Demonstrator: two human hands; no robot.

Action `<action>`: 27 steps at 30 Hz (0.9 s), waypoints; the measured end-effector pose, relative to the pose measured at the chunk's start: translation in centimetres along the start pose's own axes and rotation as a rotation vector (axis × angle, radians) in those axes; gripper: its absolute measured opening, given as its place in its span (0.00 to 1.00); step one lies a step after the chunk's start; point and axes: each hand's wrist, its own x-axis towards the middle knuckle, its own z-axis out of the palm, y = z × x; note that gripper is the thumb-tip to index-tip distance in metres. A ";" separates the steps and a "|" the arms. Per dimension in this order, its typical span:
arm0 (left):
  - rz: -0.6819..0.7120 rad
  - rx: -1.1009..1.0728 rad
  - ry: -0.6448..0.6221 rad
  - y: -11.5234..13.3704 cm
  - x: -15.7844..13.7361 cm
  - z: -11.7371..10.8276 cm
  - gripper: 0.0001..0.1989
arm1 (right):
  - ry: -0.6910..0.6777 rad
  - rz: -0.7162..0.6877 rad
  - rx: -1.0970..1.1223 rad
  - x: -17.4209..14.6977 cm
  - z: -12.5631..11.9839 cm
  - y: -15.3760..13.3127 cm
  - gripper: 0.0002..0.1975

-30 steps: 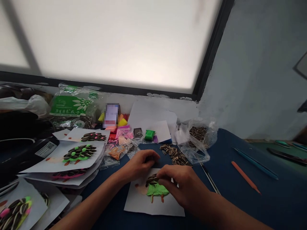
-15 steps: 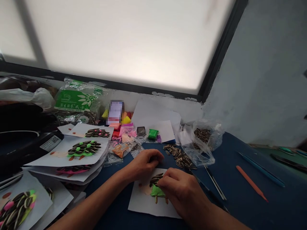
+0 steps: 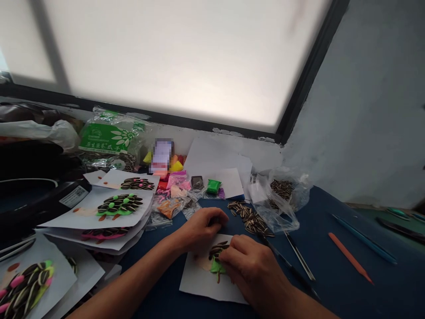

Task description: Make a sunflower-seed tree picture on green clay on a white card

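Observation:
A white sheet of paper [image 3: 195, 283] lies before me with a hedgehog shape of clay on it. Its body is green clay [image 3: 217, 266], partly covered by a few striped sunflower seeds [image 3: 217, 249]. My right hand [image 3: 254, 261] is pinched over the body, fingertips at a sunflower seed; it hides the right part of the shape. At the sheet's upper edge rests my left hand [image 3: 207, 226], fingers curled inward, and what may be in them is hidden. Just beyond my hands is a loose pile of sunflower seeds [image 3: 249, 217].
Finished-looking seed hedgehogs on paper [image 3: 79, 221] are stacked at the left. Behind are small bags of coloured clay [image 3: 179, 180], a phone [image 3: 161, 155] and a green seed bag [image 3: 113, 137]. An open plastic bag of seeds [image 3: 282, 190], pens [image 3: 299, 257] and an orange tool [image 3: 350, 257] lie right.
My right hand stays pinched at the hedgehog's body, with its fingers shifted slightly and covering more of the green clay. My left hand stays in place. The whole view has shifted slightly.

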 end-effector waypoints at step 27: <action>-0.003 -0.120 0.037 -0.4 -0.1 0.0 0.12 | -0.063 0.090 -0.136 1.0 -2.6 1.0 0.10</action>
